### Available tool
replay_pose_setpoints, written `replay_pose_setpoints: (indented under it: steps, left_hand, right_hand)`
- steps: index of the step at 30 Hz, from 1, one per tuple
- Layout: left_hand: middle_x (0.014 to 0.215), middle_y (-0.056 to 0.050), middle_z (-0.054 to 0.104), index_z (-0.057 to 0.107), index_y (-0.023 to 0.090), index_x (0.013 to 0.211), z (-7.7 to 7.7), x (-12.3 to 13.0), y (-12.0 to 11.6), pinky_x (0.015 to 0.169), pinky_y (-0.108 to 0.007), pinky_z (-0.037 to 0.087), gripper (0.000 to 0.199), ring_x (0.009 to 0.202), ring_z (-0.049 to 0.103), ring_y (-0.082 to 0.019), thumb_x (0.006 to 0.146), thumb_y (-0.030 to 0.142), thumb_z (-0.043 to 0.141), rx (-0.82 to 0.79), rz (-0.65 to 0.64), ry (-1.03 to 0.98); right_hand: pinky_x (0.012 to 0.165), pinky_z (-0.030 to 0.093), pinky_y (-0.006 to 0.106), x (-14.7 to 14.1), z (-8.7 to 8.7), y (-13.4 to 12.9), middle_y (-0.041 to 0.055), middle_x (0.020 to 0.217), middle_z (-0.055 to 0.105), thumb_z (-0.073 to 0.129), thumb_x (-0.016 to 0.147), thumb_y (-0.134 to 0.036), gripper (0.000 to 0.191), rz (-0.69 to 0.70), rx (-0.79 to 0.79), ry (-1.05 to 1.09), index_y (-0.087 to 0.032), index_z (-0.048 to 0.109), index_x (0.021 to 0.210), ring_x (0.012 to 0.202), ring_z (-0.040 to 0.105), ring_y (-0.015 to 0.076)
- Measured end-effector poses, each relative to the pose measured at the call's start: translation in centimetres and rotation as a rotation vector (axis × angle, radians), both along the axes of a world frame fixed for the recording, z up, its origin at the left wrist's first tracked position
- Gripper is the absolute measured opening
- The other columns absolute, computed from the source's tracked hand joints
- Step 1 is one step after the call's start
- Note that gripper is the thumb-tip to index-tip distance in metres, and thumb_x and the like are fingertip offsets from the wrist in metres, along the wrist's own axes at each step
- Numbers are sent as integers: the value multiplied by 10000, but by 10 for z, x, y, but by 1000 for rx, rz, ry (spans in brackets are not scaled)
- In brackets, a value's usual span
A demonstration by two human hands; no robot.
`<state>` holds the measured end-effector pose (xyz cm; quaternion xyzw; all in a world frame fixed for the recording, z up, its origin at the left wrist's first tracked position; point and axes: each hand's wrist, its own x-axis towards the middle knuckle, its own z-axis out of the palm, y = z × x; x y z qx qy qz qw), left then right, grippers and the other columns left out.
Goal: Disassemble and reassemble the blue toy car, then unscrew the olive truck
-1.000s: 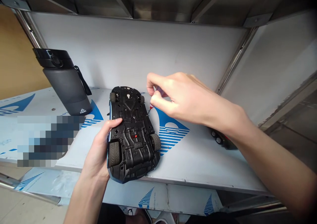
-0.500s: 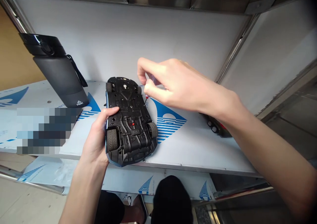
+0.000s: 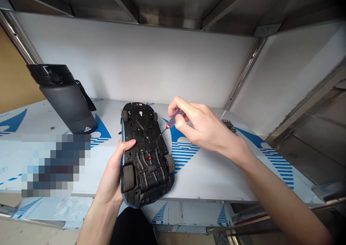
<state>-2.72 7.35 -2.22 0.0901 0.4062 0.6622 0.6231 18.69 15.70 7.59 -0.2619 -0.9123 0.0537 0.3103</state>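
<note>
A toy car [image 3: 146, 147] is turned so its black underside faces me, with four tyres and a small red part showing. My left hand [image 3: 115, 169] grips it along the left side, thumb on the underside and the other fingers hidden behind. My right hand [image 3: 197, 126] pinches a screwdriver [image 3: 173, 120] with a clear purplish handle and a red collar. Its thin shaft slants down to the left, the tip at the car's right edge; whether it touches a screw I cannot tell.
A dark bottle [image 3: 69, 104] stands at the left on the film-covered shelf [image 3: 211, 180]. In front of it lies a blurred-out object [image 3: 59, 162]. Behind my right wrist a small green toy [image 3: 229, 125] is partly hidden. A metal shelf [image 3: 167, 7] hangs overhead.
The view has tilted upward, so everything sits lower in the picture. My right hand has turned, showing more of the screwdriver, whose tip now lies against the car's edge. The left hand's hold is unchanged.
</note>
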Motion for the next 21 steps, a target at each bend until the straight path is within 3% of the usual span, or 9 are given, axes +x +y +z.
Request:
replay_pose_setpoints:
  steps: [4, 8, 13, 15, 18, 21]
  left_hand:
    - [1074, -94, 808, 670, 236, 1234, -6, -3, 1, 794, -457, 681, 377, 905, 824, -332, 881, 241, 801, -19, -53, -1]
    - [1015, -120, 799, 691, 194, 1169, -8, -3, 1, 822, -488, 674, 339, 898, 816, -352, 862, 272, 812, -34, -78, -11]
    - [1065, -174, 809, 683, 147, 1306, -5, -2, -2, 815, -523, 669, 458, 867, 812, -355, 884, 291, 786, -83, -66, 62]
    - [1038, -185, 813, 701, 138, 1278, -5, -2, -2, 763, -533, 673, 427, 815, 808, -357, 896, 315, 769, -111, -64, 49]
    - [1008, -188, 815, 722, 146, 1183, -3, 0, -2, 690, -524, 676, 351, 755, 801, -360, 886, 328, 774, -131, -59, 52]
    - [1003, -171, 820, 726, 163, 1051, 3, 5, -2, 762, -516, 682, 209, 804, 814, -352, 918, 323, 733, -159, -37, 74]
  right_hand:
    - [619, 377, 264, 9, -9, 8, -74, 774, 663, 523, 1071, -215, 93, 5, 19, 70, -237, 612, 1059, 563, 440, 87]
    - [587, 366, 255, 17, -19, 11, -87, 747, 673, 504, 1127, -318, 205, 13, 4, 143, -232, 612, 975, 508, 398, 62]
    - [617, 408, 256, 23, -23, 13, -46, 887, 693, 552, 1041, -241, 93, 41, 18, 141, -230, 640, 1066, 619, 510, 86]
    - [596, 399, 249, 23, -23, 14, -57, 871, 691, 559, 1031, -205, 146, 17, 22, 133, -244, 670, 1118, 594, 493, 79]
    - [533, 335, 261, 21, -25, 15, -94, 679, 581, 546, 1083, -263, 155, -62, 26, 156, -266, 690, 1141, 489, 359, 76]
    - [552, 334, 276, 20, -29, 19, -78, 660, 536, 490, 1123, -376, 238, -117, 5, 189, -248, 662, 1019, 506, 349, 88]
